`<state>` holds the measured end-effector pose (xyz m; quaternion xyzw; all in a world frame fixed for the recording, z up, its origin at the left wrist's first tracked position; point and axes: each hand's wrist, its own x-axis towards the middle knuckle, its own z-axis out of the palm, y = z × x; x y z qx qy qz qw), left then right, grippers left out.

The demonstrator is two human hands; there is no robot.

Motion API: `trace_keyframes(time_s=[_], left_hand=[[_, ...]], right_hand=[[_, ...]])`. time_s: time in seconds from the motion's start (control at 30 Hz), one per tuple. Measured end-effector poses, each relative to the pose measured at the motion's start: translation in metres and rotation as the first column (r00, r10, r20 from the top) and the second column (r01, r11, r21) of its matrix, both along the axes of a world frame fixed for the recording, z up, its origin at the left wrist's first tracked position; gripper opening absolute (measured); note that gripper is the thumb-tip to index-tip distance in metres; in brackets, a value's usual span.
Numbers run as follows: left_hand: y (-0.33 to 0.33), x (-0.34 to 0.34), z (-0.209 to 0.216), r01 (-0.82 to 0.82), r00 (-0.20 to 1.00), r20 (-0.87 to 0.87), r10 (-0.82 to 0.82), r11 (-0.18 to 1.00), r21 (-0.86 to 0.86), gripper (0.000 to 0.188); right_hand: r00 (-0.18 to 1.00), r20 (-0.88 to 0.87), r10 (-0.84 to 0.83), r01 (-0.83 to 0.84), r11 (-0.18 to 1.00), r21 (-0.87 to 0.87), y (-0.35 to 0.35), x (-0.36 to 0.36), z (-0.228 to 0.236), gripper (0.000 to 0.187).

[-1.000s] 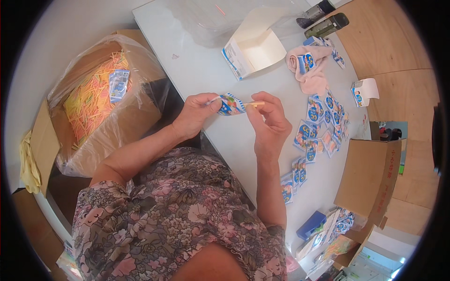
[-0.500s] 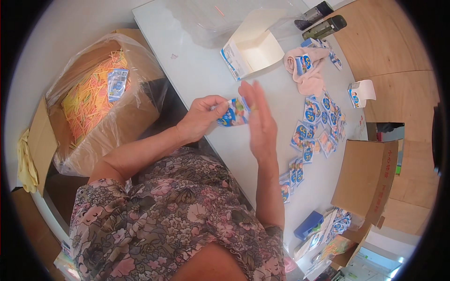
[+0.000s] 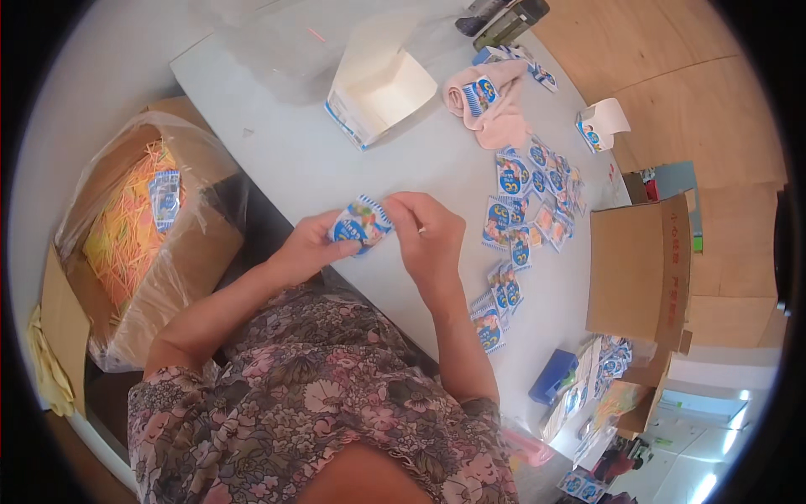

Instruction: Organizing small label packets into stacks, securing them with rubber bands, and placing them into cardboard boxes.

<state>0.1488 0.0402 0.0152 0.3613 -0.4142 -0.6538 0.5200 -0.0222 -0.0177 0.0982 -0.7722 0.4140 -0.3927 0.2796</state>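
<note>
A small blue-and-white printed packet [image 3: 361, 223] is held between my two hands over the near table edge. My left hand [image 3: 307, 247] grips its left side, thumb across the front. At the packet's upper right edge, the fingers of my right hand [image 3: 430, 239] are pinched together; the fingertips are partly hidden. Similar packets [image 3: 509, 175] lie scattered in a band on the white table [image 3: 403, 294] to the right of my hands. Beyond my hands stands an open white carton [image 3: 382, 97] with its lid raised.
At left, a plastic-lined cardboard box [image 3: 210, 252] holds many thin coloured sticks [image 3: 126, 231] and some packets. A pink cloth [image 3: 499, 126] lies at the far right, near bottles [image 3: 510, 23] and a small open box [image 3: 600, 126]. A large carton [image 3: 638, 269] and a blue block [image 3: 553, 376] are at right.
My right hand has gone from raised flat beside the packet to pinching its edge. The packet is now tilted. The whole view has shifted, moving the table things left.
</note>
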Motion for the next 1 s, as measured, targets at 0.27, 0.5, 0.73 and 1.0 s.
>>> trace_keyframes(time_s=[0.27,0.5,0.73,1.0], left_hand=[[0.001,0.0,-0.01,0.025,0.999,0.029,-0.024,0.999,-0.047,0.023],[-0.003,-0.006,-0.011,-0.002,0.989,-0.151,-0.003,0.999,-0.037,0.022],[-0.005,-0.001,-0.006,0.06,0.998,-0.002,-0.06,0.997,-0.04,0.025],[-0.015,0.004,0.001,0.323,0.84,-0.446,-0.309,0.945,-0.047,0.043]], right_hand=[[0.998,0.054,0.031,-0.034,0.998,0.053,0.006,-0.007,0.007,0.018],[0.981,0.147,0.125,-0.11,0.988,-0.107,0.003,-0.005,-0.005,0.027],[0.977,0.207,0.05,-0.04,0.998,-0.052,0.014,-0.02,-0.006,0.025],[0.625,0.77,0.13,-0.54,0.784,0.306,0.008,-0.015,0.017,0.032]])
